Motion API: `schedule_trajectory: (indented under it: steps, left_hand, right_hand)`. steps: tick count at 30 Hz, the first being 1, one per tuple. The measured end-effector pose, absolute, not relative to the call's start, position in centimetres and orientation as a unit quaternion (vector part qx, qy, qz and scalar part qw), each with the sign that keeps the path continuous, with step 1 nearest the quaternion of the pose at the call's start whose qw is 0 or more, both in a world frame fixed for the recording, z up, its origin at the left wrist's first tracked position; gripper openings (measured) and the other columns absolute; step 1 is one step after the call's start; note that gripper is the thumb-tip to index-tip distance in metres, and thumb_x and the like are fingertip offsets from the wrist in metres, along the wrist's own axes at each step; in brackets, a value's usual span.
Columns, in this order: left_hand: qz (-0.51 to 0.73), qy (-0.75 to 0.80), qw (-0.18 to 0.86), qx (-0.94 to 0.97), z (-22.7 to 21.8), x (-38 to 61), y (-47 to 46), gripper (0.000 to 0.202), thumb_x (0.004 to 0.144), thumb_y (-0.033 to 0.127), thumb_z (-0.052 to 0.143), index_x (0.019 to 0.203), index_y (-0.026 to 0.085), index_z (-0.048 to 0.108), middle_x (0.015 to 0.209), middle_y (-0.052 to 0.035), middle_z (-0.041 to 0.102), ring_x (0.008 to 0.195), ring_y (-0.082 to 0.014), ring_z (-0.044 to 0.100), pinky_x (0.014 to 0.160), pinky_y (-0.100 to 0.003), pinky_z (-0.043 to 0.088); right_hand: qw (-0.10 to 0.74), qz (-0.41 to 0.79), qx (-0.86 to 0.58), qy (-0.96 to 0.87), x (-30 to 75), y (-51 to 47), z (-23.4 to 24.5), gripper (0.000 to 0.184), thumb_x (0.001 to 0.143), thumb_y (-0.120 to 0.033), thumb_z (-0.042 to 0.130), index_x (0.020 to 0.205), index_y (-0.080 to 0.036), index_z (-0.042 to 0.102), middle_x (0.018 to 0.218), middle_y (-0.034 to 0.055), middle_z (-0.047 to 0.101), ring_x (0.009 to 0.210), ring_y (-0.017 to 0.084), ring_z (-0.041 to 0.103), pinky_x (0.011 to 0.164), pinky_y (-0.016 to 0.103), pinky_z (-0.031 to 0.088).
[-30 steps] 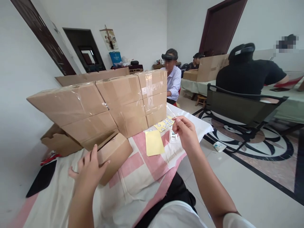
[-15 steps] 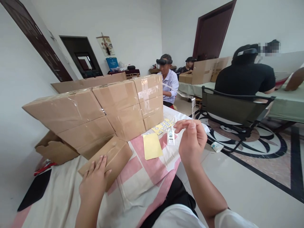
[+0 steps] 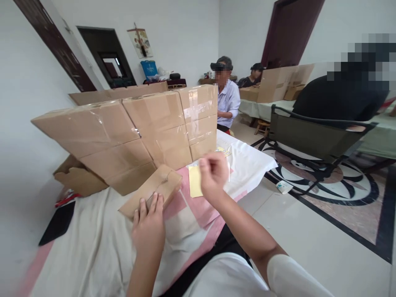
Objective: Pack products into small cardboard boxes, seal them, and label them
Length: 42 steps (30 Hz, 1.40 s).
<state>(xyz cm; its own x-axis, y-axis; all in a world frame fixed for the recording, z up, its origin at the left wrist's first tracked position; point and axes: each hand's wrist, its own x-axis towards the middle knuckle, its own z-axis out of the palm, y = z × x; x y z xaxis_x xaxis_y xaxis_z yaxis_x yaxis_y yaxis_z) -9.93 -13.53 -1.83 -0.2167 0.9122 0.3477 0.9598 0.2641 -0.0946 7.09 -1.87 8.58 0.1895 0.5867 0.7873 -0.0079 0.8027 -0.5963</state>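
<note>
My left hand (image 3: 148, 220) lies on a small closed cardboard box (image 3: 154, 187), its fingers stretched flat across the top near the seam. The box sits at an angle on the cloth. My right hand (image 3: 214, 173) is raised to the right of the box, with thumb and fingers curled together; motion smears it, and whatever it pinches is too unclear to make out. Behind it a yellow sheet (image 3: 194, 183) lies on the table, partly covered from view. A yellow sheet of stickers (image 3: 227, 152) shows just past the fingers.
A wall of taped cardboard boxes (image 3: 148, 132) stands behind the small box. An open carton (image 3: 78, 177) and a black flat object (image 3: 57, 222) are at the left. Co-workers sit beyond, one on a folding chair (image 3: 321, 140). The table's cloth edge (image 3: 269, 163) hangs at the right.
My right hand has swung left towards the box, now in front of the yellow sheet. A clear strip, seen earlier near it, no longer shows. My left hand stays on the box; the view has shifted.
</note>
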Motion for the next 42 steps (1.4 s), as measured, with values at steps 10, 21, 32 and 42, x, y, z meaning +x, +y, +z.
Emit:
schedule_trajectory:
  steps: [10, 21, 32, 42]
  left_hand:
    - [-0.109, -0.782, 0.122, -0.602, -0.4, -13.3, -12.0, 0.051, 0.103, 0.025, 0.032, 0.148, 0.014, 0.054, 0.153, -0.0094, 0.052, 0.144, -0.0413, 0.045, 0.111, -0.058, 0.04]
    - [-0.232, -0.718, -0.002, -0.656, 3.9, -23.3, -7.4, 0.038, 0.1, 0.043, 0.047, 0.132, 0.028, 0.063, 0.134, -0.0093, 0.061, 0.121, -0.0308, 0.057, 0.102, -0.05, 0.048]
    - [-0.445, -0.521, -0.17, -0.708, 7.3, -28.1, -7.2, 0.015, 0.094, 0.024, 0.065, 0.096, 0.034, 0.075, 0.101, 0.0008, 0.073, 0.093, -0.0195, 0.069, 0.079, -0.034, 0.055]
    - [-0.441, -0.621, -0.074, -0.644, 8.3, -27.9, -7.7, 0.009, 0.09, 0.033, 0.07, 0.09, 0.035, 0.079, 0.091, 0.0014, 0.075, 0.085, -0.0203, 0.068, 0.074, -0.035, 0.05]
  right_hand:
    - [0.341, 0.192, -0.291, -0.873, -4.8, 2.2, 0.9, 0.016, 0.099, -0.029, 0.056, 0.102, -0.021, 0.07, 0.097, 0.0064, 0.077, 0.096, 0.022, 0.068, 0.091, 0.034, 0.037]
    - [0.323, 0.169, -0.269, -0.891, -7.1, 2.8, 0.3, 0.018, 0.101, -0.026, 0.055, 0.092, -0.021, 0.069, 0.089, 0.0026, 0.076, 0.084, 0.019, 0.065, 0.085, 0.035, 0.035]
    - [0.424, 0.274, -0.166, -0.847, -3.6, 2.8, 1.9, 0.026, 0.104, -0.03, 0.052, 0.084, -0.019, 0.064, 0.068, -0.0027, 0.062, 0.061, 0.01, 0.052, 0.061, 0.025, 0.038]
    - [0.323, 0.391, -0.209, -0.836, -2.4, 1.9, 2.6, 0.027, 0.105, -0.029, 0.049, 0.081, -0.02, 0.057, 0.07, -0.0044, 0.058, 0.062, 0.009, 0.051, 0.06, 0.024, 0.035]
